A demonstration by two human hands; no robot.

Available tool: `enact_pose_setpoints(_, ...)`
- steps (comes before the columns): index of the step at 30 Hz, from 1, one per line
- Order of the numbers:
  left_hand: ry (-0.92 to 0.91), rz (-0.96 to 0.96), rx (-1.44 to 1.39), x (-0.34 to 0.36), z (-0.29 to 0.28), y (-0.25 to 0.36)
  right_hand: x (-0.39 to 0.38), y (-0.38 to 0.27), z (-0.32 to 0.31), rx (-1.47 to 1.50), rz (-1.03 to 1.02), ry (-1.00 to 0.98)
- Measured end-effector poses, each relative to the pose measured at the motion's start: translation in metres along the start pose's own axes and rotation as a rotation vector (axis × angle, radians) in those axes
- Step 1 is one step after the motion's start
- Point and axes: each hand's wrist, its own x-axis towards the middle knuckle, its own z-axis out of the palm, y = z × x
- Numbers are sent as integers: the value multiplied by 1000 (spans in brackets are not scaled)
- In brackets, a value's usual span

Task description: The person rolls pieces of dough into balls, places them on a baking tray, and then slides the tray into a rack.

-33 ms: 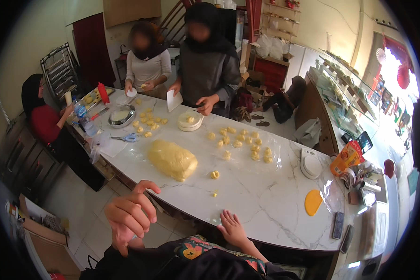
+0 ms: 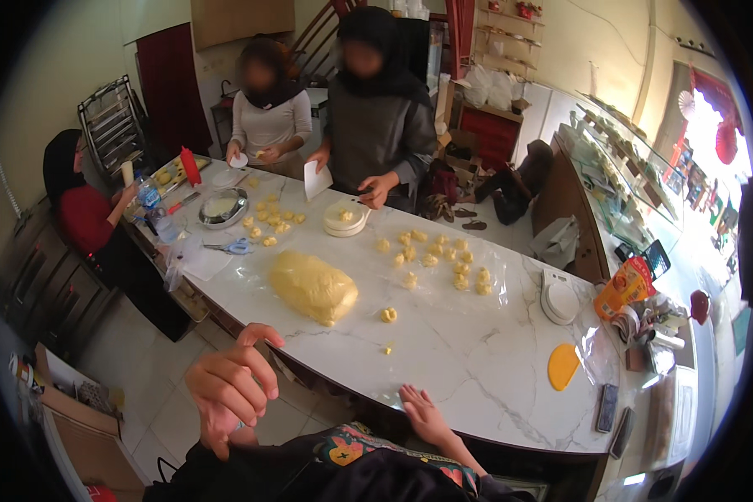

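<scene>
My left hand [image 2: 233, 385] is raised in front of the near table edge, fingers loosely curled and thumb apart, with nothing visible in it. At the near edge of the marbled table [image 2: 468, 360], my right hand [image 2: 427, 416] rests with its fingers stretched out, empty. Beyond my left hand sits a large block of yellow dough [image 2: 314, 287]. To its right lie a small dough lump [image 2: 388, 315] and a dough crumb [image 2: 387, 350]. Several dough pieces [image 2: 430, 260] are spread on clear plastic farther back.
Across the table, a person in grey holds a white scraper [image 2: 316, 179] beside a kitchen scale [image 2: 345, 219]. Another scale [image 2: 558, 301], a yellow scraper [image 2: 563, 366] and a phone [image 2: 607, 407] lie at right. Blue scissors [image 2: 230, 247] and a metal bowl [image 2: 223, 207] are at left.
The view has shifted slightly. My right hand has slid a little to the right along the table edge, its thumb closer to the fingers. My left hand keeps its pose.
</scene>
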Motion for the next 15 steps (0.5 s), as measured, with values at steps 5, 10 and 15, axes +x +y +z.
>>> enact_pose_setpoints(5, 79, -86, 93, -21, 2, 26, -47, 12, -39, -234, 334, 283)
enact_pose_setpoints(10, 116, -137, 63, -24, 8, 33, -24, 20, -46, -605, 345, 243)
enact_pose_setpoints(15, 80, -85, 181, -22, 4, 35, 54, 21, -36, -700, 383, 319)
